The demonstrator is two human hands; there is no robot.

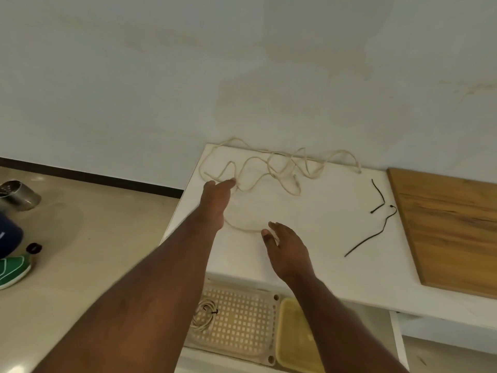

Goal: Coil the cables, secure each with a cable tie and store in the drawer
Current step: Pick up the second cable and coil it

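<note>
Two bare forearms reach out from beneath us over an open drawer [271, 343], where a perforated cream tray [242, 319] holds a coiled cable [203, 316] bound with a small black tie, beside a yellow container [295, 335]. Above the drawer, on the white cabinet top [322, 238], our left hand [215, 200] stretches forward, fingers extended and close together, the tips touching a loose cream cable [279, 168] that sprawls in uneven loops along the wall edge; whether the fingers pinch the strand we cannot tell. Our right hand [287, 249] hovers low over the surface with fingers relaxed and slightly spread, holding nothing, its thumb just beside a curve of the same cable that runs between the two hands. Two black cable ties [376, 219] lie well to the right of the hands, near a wooden board [446, 227] that rests on the cabinet's right end. On the beige floor to the left sit a metal canister [18, 195], a dark blue object [8, 238] and a green shoe [12, 270].
</note>
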